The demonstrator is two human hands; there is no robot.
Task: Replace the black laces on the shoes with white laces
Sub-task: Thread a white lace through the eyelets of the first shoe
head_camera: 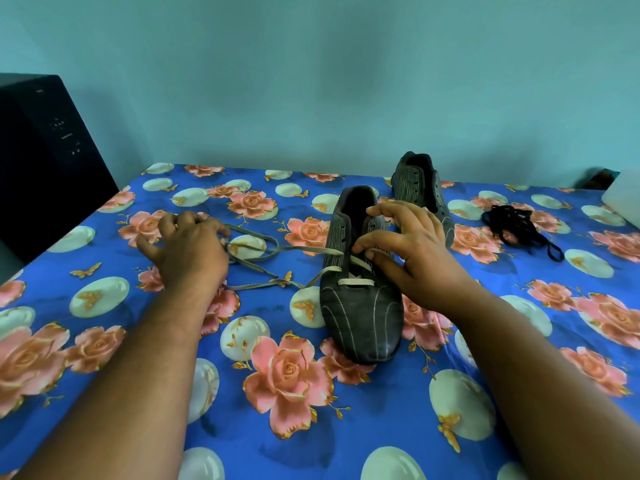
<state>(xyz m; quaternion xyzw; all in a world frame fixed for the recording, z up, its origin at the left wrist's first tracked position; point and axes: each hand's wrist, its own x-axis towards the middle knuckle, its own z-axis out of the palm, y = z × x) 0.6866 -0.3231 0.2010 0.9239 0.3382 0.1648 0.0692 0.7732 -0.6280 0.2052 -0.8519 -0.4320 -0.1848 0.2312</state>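
The near shoe (360, 282) is lying on the flowered bed sheet (284, 427) between the two hands, its long axis running away from the person, toe toward the viewer and heel opening toward the wall. The white lace (263, 251) is already crossing the lowest eyelets and its loose ends are trailing off the shoe's left side, straight toward the left hand (187, 251), which is the nearer one to them. That hand is lying knuckles up over the lace with its fingers curled; it seems to be pinching a strand, though the grip itself is hidden. The right hand (412, 251) is resting on the shoe's right flank, fingers spread and bent over the tongue and eyelet rows, steadying it rather than gripping. The next threading probably means carrying an end rightward, back across to the eyelets. The second shoe (419, 188) is standing unlaced behind, and the black laces (519, 223) are sitting bunched to the right, well apart.
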